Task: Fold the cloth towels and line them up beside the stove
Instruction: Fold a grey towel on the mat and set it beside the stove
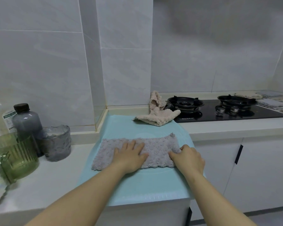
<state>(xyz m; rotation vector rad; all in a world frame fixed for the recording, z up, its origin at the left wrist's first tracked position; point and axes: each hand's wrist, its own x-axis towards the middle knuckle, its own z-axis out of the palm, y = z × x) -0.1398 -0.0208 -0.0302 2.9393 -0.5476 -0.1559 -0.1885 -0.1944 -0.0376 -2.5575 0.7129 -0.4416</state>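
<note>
On the white worktop [55, 173], left of the black stove [227, 111], a teal mat [121, 128] carries a grey towel [155, 144] lying flat, with a crumpled beige towel [157, 115] behind it touching the stove's edge, the left hand [131, 154] pressing the grey towel with fingers spread, and the right hand [189, 159] gripping its right end, fingers curled.

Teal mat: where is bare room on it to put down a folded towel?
Two bare patches: the strip between the grey towel and the beige towel, and the near part of the teal mat between the forearms. The left counter end is crowded with cups and a bottle.
</note>
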